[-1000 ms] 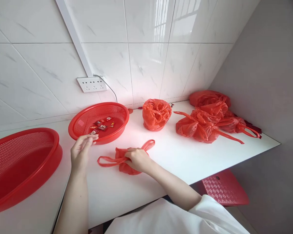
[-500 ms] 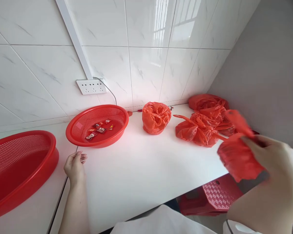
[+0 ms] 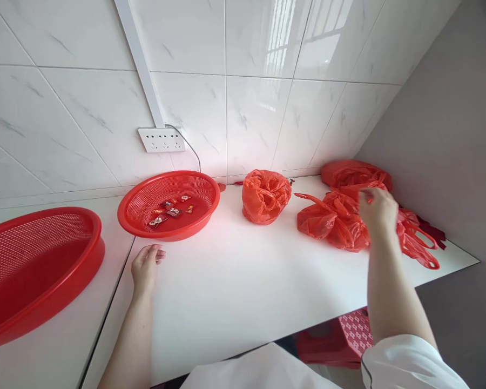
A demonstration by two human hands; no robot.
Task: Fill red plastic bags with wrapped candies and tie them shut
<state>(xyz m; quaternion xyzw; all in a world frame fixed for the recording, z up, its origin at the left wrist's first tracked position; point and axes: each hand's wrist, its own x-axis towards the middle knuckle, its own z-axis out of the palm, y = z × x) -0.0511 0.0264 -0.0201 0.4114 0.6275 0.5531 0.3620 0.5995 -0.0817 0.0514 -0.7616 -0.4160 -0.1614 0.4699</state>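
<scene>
My left hand (image 3: 144, 263) hovers over the white tabletop, just in front of a red mesh basket (image 3: 210, 219). Its fingers are loosely curled and a little apart, and it holds nothing. Several small wrapped snack packets (image 3: 173, 212) lie inside that basket. At the right, my right hand (image 3: 378, 210) reaches among red plastic bags (image 3: 332, 219), its fingers pinched with red plastic showing between them. Another crumpled red bag with loop handles (image 3: 423, 246) lies right beside that wrist. The wrist hides part of the pile.
A second red mesh basket (image 3: 76, 275) stands at the left. A bunched red bag (image 3: 266, 197) sits upright mid-table near the tiled wall. A socket strip (image 3: 162, 140) with a cable is on the wall. Below the table's front edge is a red stool (image 3: 354, 329).
My right hand has moved from the near right, with a red plastic bag in it, forward and left to the bag pile. My left hand stays by the basket. The view has shifted slightly.
</scene>
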